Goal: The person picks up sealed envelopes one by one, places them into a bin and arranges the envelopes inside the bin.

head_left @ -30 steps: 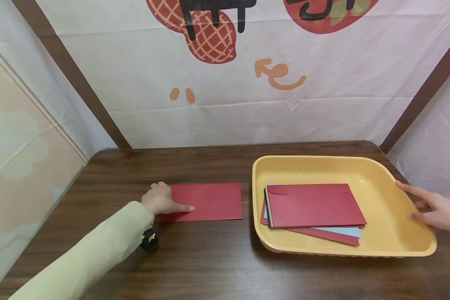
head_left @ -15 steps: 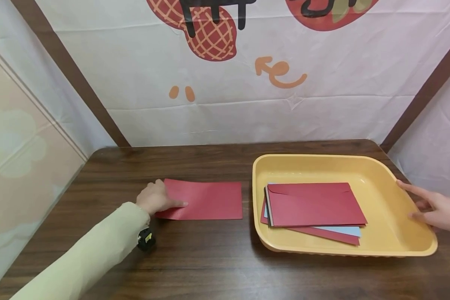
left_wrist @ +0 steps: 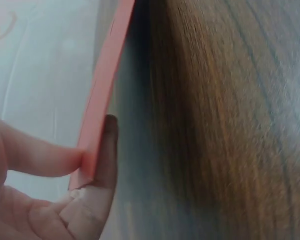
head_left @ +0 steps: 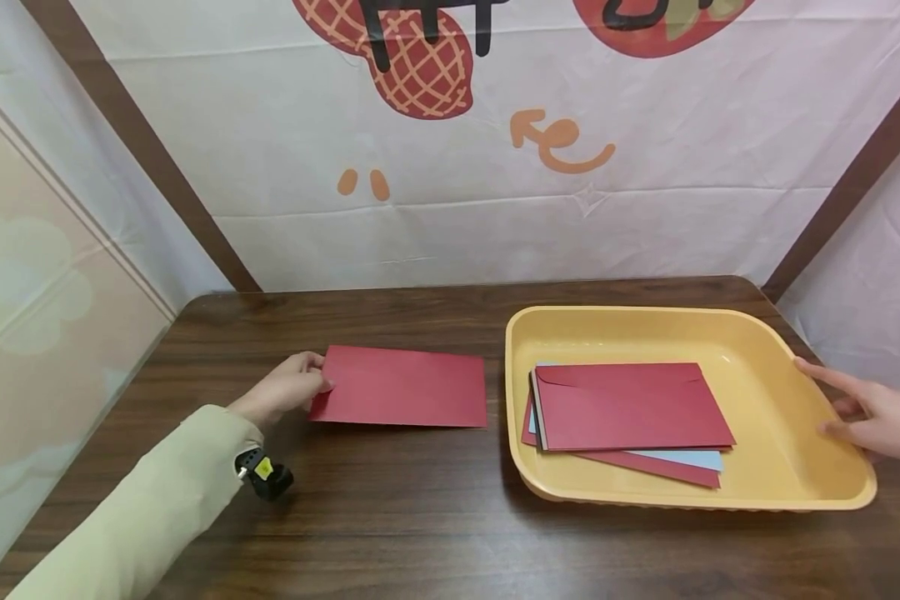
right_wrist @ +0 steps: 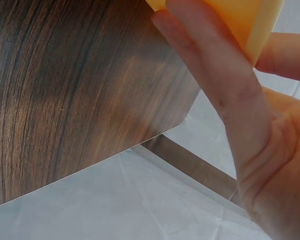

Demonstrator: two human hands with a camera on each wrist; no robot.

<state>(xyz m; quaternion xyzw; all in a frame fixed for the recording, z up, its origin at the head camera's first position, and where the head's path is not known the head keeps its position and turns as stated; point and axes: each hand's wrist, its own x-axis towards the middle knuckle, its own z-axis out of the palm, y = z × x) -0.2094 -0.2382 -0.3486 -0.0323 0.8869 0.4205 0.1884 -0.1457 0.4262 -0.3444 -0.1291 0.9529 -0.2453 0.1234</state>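
My left hand (head_left: 285,387) pinches the left end of a red envelope (head_left: 405,390), thumb on top and fingers beneath. In the left wrist view the red envelope (left_wrist: 102,85) appears edge-on, raised off the wooden surface. A yellow tray (head_left: 783,417) stands to the right, and my right hand (head_left: 877,417) grips its right wall. Seen from the right wrist, the wall of the yellow tray (right_wrist: 240,20) lies between thumb and fingers. Inside the tray's left part is a stack of envelopes, with a red envelope (head_left: 633,408) on top and a light blue one (head_left: 690,460) poking out below.
Everything stands on a dark wooden table (head_left: 420,517). Behind it hangs a white printed cloth (head_left: 450,242), with further cloth at both sides. A black wrist device (head_left: 266,475) is strapped over the left sleeve (head_left: 150,500).
My left hand has moved left from lying on the red envelope to pinching its left end, and the envelope has risen from the table. The right hand and tray have stayed put.
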